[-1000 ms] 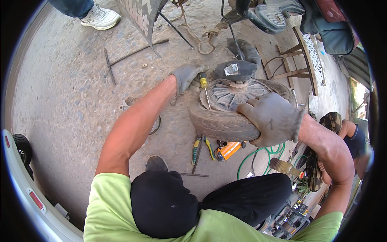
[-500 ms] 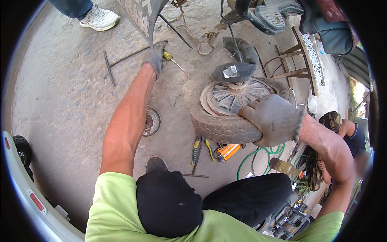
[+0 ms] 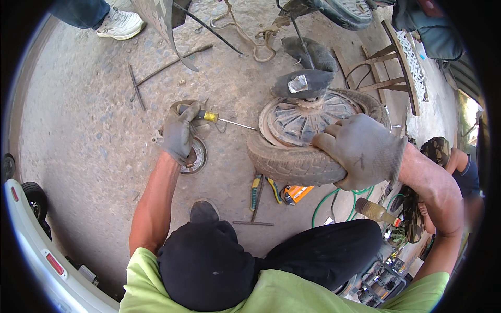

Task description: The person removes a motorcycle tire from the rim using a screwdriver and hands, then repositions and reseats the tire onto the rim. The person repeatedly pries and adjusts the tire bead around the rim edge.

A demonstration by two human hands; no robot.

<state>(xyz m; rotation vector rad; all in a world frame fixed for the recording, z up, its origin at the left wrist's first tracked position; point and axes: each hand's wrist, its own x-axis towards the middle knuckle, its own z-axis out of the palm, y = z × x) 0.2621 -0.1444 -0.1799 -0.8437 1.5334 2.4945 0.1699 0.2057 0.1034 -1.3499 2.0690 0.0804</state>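
Note:
Wearing a grey glove, my left hand (image 3: 177,134) grips a screwdriver (image 3: 211,116) with a yellow and black handle. Its thin shaft points right, and the tip is at the left edge of the wheel's rim; I cannot tell whether it touches. My right hand (image 3: 367,152), also gloved, clasps the near right side of the worn tyre (image 3: 292,166), fingers over the sidewall. Inside the tyre shows the dusty ribbed hub (image 3: 293,123). A black inner tube (image 3: 306,82) with a silvery patch stands over the hub. A round metal part (image 3: 200,156) lies under my left wrist, partly hidden.
Pliers (image 3: 255,192), a T-handled tool (image 3: 253,223) and an orange box (image 3: 298,194) lie before the tyre. A bottle (image 3: 377,211) and green hose (image 3: 319,208) are at right. Another T-bar (image 3: 136,86) lies far left. A wooden stool (image 3: 402,68) and a person (image 3: 459,167) are right.
My left hand has come nearer and a little left with the screwdriver, whose shaft now points at the rim. My right hand stays on the tyre.

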